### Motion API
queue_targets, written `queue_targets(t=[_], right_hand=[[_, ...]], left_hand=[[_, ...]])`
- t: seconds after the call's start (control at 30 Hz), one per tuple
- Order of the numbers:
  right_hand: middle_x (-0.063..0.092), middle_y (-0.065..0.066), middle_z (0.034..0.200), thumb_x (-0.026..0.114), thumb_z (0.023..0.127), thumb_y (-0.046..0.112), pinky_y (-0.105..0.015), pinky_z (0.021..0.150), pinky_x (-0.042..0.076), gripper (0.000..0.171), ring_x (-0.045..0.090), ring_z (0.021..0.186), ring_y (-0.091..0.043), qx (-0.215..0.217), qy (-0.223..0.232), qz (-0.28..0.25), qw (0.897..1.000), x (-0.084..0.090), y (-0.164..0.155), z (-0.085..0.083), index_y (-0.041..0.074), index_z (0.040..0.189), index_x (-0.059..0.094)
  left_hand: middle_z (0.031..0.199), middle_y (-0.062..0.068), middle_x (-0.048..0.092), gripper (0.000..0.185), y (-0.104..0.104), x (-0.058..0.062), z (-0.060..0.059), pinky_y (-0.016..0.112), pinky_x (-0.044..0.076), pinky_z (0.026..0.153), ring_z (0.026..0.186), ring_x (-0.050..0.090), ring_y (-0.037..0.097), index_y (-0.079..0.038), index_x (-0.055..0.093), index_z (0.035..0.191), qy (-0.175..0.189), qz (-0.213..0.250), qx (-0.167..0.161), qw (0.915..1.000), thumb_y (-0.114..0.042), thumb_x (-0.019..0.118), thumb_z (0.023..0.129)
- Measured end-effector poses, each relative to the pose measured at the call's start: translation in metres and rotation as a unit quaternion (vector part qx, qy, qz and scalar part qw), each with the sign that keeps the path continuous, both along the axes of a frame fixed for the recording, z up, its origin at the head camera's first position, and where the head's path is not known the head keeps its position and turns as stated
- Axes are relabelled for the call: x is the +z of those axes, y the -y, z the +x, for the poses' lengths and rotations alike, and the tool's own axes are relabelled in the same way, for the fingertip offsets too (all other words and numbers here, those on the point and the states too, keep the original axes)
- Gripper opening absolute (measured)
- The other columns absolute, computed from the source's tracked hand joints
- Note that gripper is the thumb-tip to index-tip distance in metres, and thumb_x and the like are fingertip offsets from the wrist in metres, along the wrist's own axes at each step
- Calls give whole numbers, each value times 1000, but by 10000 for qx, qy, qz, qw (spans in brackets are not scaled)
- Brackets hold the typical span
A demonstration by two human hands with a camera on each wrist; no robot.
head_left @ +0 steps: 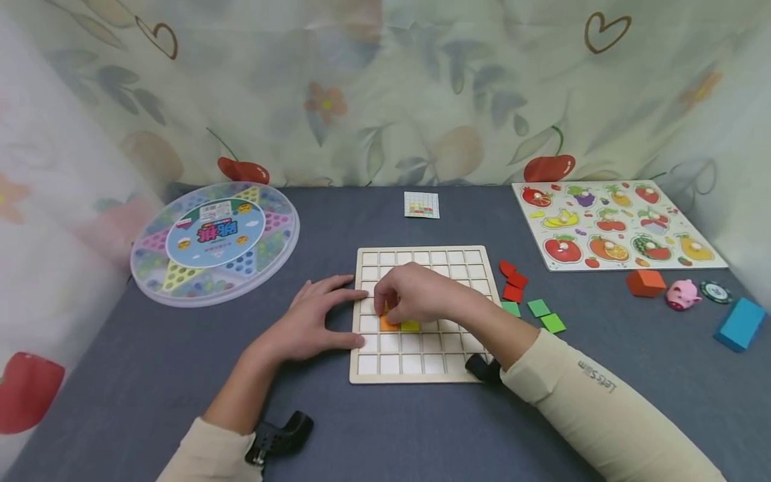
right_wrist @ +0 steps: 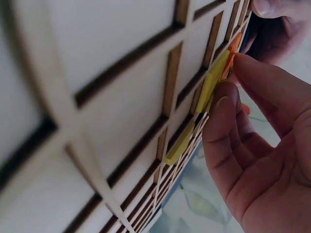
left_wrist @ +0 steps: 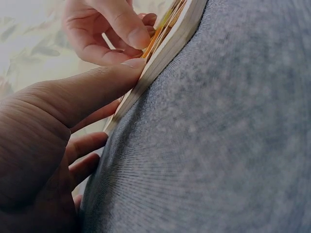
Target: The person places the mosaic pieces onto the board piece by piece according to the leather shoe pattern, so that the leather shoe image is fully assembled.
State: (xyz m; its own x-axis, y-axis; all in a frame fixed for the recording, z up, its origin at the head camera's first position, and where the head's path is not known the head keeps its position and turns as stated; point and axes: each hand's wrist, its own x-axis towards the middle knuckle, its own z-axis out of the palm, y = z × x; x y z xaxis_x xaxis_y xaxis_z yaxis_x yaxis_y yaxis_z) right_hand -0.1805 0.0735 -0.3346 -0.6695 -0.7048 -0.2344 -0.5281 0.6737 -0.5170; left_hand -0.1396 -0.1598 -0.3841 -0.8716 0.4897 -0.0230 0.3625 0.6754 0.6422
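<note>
Head view: left hand [head_left: 313, 318] flat, fingers relaxed at grid board [head_left: 421, 258] left edge, right hand [head_left: 415, 294] pinching orange tile [head_left: 388, 325].

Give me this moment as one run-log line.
left hand: steadies grid board edge | right hand: pinches yellow tile over cell | orange tile: seated

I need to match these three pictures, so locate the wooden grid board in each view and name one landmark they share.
Head view: the square, pale wooden grid board lies centre on the grey cloth, both hands on it.
Left wrist view: only its pale edge shows, running from top centre down to the left, the left hand's thumb against it.
Right wrist view: its grid cells fill the left and centre.
Shared landmark: the orange square tile at the right hand's fingertips.
</note>
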Motion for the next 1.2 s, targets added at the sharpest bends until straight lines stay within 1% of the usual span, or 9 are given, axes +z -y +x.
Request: queue_targets(t=[0.13,0.27,0.4,0.5,0.67,0.73,1.0,1.1,1.2], right_hand=[[67,4,84,78,89,11,-29,73,49,9,58,78,-13,61,-57,33,10000,1,-1,0,19,94,78],[69,4,90,77,90,12,-30,77,52,12,61,83,-14,-60,-132,-26,9999,6,-9,3,19,99,79],[70,4,94,73,93,12,-32,82,53,13,64,86,-14,-134,-73,-297,9994,11,-21,7,18,103,78],[71,5,95,73,94,15,-33,82,55,12,66,86,-14,-195,48,-589,9981,15,-33,9,18,104,78],[74,7,98,74,95,17,-33,80,57,14,69,88,-13,-571,325,-1010,9927,18,-62,13,16,107,78],[74,6,100,74,95,17,-34,80,57,15,68,90,-14,-767,390,-1079,9904,19,-74,14,15,109,78],[73,0,103,77,94,17,-33,75,57,19,66,89,-17,-1226,249,-1098,9861,24,-117,21,11,112,77],[73,0,102,78,93,17,-31,73,56,22,64,87,-17,-1483,154,-953,9842,23,-134,25,11,113,76],[72,1,100,79,92,18,-31,73,54,23,63,85,-16,-1698,42,-666,9832,19,-147,28,12,114,76]], left_hand=[[164,14,38,68,0,1,0,69,3,125,154,30,38,-21,62,145,11,-21,24,10000,-42,84,84],[164,14,38,69,0,1,-1,69,2,125,155,30,38,-21,61,145,-6,-55,-5,10000,-44,84,84],[164,14,38,69,2,0,-1,69,3,125,154,30,38,-21,60,146,-45,-92,17,9999,-43,84,85],[164,14,38,70,3,0,-1,70,3,125,154,30,39,-21,60,146,-48,-90,35,9999,-43,84,85],[165,13,37,70,1,-1,-1,69,2,125,155,29,39,-22,59,147,6,-85,14,10000,-44,83,85],[165,13,37,70,1,-1,-1,68,2,125,155,29,39,-22,59,147,19,-79,23,10000,-44,83,85],[165,15,37,70,2,-2,1,68,2,125,155,29,40,-21,60,146,28,-33,58,10000,-43,84,85],[165,15,37,69,1,-2,1,69,2,125,154,29,40,-21,60,146,19,-19,44,10000,-43,84,85],[165,15,37,70,1,-1,0,69,2,125,154,29,40,-20,59,147,20,-32,22,10000,-42,84,85]])
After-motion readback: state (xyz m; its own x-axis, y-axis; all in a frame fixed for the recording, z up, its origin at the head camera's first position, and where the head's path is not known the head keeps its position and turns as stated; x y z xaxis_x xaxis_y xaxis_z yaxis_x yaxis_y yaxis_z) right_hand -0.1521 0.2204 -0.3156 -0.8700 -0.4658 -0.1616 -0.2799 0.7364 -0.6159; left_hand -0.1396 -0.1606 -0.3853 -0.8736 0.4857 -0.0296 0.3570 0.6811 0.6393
